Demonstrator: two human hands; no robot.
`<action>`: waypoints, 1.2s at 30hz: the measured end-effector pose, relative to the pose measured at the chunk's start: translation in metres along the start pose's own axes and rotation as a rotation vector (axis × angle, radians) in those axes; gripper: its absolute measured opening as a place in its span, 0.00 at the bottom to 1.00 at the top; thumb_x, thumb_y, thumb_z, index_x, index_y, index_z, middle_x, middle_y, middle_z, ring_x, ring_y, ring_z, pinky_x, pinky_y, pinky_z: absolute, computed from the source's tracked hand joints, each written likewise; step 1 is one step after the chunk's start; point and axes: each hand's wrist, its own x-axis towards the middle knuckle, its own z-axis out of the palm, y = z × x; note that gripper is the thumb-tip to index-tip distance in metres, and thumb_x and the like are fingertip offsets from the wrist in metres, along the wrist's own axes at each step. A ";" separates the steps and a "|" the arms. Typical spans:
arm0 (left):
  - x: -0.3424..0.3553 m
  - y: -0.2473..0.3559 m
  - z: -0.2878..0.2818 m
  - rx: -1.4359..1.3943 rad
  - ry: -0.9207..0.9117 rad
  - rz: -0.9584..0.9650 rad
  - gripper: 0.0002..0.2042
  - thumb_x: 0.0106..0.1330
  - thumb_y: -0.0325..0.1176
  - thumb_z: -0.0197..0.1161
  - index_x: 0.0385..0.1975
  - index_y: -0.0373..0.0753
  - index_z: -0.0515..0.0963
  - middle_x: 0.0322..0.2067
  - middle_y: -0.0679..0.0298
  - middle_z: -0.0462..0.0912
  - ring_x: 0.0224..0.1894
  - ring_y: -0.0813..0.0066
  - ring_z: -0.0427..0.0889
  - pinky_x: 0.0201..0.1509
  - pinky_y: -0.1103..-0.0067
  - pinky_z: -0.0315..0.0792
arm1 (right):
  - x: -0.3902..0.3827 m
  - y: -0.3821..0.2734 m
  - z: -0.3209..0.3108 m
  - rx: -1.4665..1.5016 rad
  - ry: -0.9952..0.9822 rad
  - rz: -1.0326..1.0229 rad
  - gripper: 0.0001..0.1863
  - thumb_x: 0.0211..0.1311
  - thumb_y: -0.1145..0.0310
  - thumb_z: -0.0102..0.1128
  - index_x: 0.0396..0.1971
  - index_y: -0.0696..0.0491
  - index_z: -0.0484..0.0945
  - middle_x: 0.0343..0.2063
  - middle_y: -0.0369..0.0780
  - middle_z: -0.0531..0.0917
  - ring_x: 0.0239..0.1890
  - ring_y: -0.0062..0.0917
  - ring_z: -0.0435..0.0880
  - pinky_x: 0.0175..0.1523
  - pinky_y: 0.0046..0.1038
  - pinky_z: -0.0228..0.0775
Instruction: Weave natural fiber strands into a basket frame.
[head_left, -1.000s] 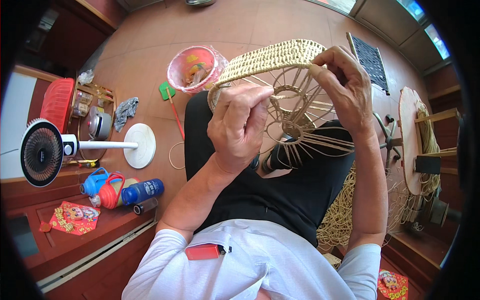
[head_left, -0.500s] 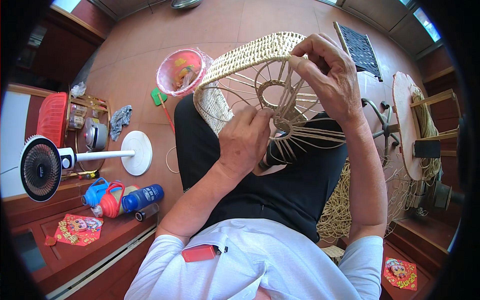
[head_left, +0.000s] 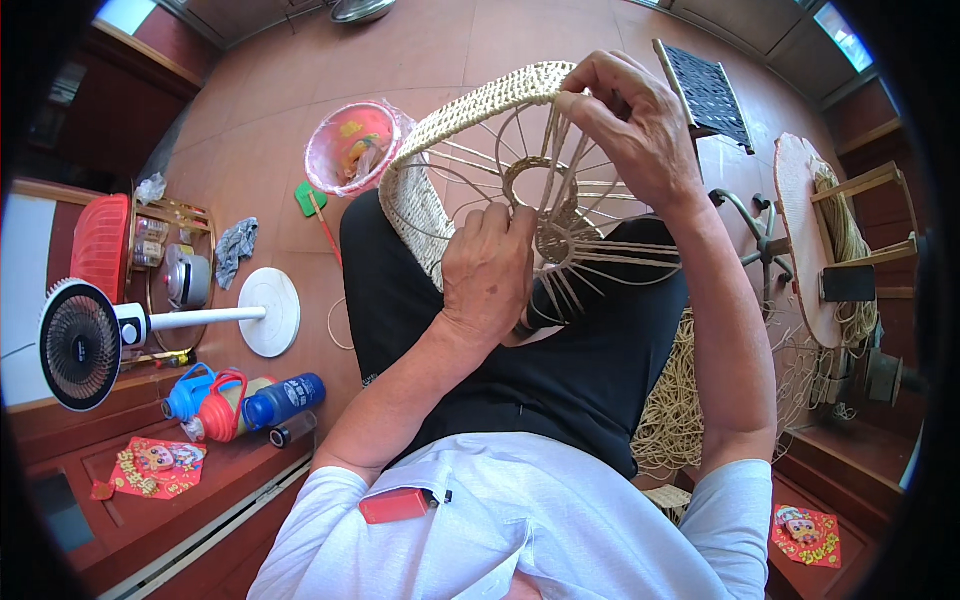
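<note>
- Half-woven wire frame point(head_left: 480, 108), centre, over the lap point(head_left: 470, 390): its pale band arches along the far side.
- Tangled heap of pale cord point(head_left: 668, 410) to the right, beside the thigh.
- Right hand point(head_left: 635, 120): grip pinched narrow at the band's right end, where cord strands point(head_left: 556, 150) run down.
- Left hand point(head_left: 488, 260): fingers curled at the frame's near side; I can't tell what that grip holds.
- Strands, finest: I'd judge weaving is in hand; the next move calls for steady tension.
</note>
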 end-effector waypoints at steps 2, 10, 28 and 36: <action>0.005 -0.004 0.001 -0.018 0.010 0.014 0.17 0.61 0.25 0.70 0.51 0.40 0.82 0.38 0.58 0.79 0.44 0.58 0.84 0.44 0.64 0.80 | 0.008 0.009 0.003 -0.020 0.008 -0.011 0.13 0.70 0.59 0.69 0.40 0.54 0.87 0.29 0.34 0.77 0.30 0.18 0.73 0.37 0.28 0.67; 0.011 -0.032 0.006 0.067 0.006 0.167 0.17 0.65 0.24 0.68 0.55 0.39 0.83 0.43 0.59 0.80 0.46 0.60 0.85 0.48 0.67 0.84 | 0.025 0.035 0.034 -0.155 -0.007 0.025 0.14 0.70 0.55 0.67 0.39 0.50 0.89 0.33 0.38 0.84 0.37 0.30 0.87 0.48 0.38 0.81; 0.001 -0.037 -0.025 -0.603 -0.273 0.096 0.10 0.73 0.20 0.61 0.51 0.31 0.84 0.39 0.51 0.90 0.44 0.50 0.92 0.49 0.63 0.84 | 0.014 0.036 0.040 -0.315 0.011 -0.275 0.11 0.84 0.56 0.59 0.45 0.48 0.81 0.38 0.41 0.83 0.46 0.43 0.86 0.51 0.46 0.79; -0.007 -0.043 -0.021 -0.600 -0.335 0.087 0.08 0.73 0.22 0.63 0.48 0.30 0.84 0.41 0.51 0.91 0.45 0.50 0.92 0.52 0.63 0.84 | 0.028 0.059 0.047 -0.227 -0.039 -0.229 0.14 0.86 0.56 0.57 0.44 0.50 0.83 0.37 0.42 0.83 0.46 0.44 0.86 0.51 0.45 0.78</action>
